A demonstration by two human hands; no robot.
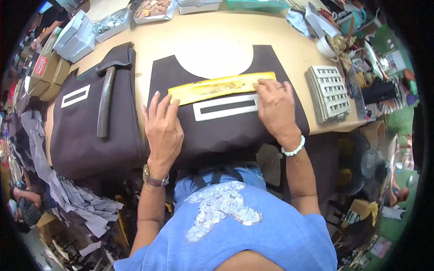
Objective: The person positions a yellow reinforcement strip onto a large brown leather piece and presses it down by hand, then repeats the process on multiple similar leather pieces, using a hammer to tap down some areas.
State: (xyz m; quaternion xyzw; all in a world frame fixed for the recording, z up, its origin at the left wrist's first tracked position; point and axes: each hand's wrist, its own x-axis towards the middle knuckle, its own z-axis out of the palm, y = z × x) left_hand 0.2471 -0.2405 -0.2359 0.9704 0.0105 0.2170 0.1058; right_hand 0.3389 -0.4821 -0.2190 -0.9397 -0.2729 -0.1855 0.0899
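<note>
A long yellow strip (217, 88) with worn, dark-stained patches lies across a dark brown cut piece of cloth-like material (285, 95). The piece has a rounded neck cut-out at its far edge. At the strip's left end, the fingertips of my left hand (163, 128) touch it, stretched and apart. My right hand (276, 108) has its fingers bent over the right end, gripping it. Just below the strip sits a white rectangular frame (199, 112) with a dark slot, its right end partly under my right hand.
To the left is a stack of similar dark pieces (77, 131) with another white frame (65, 100) and a hammer (105, 104) on top. At right stand stacked slotted white cards (327, 90). Boxes of small parts (153, 11) line the far edge of the table (149, 36).
</note>
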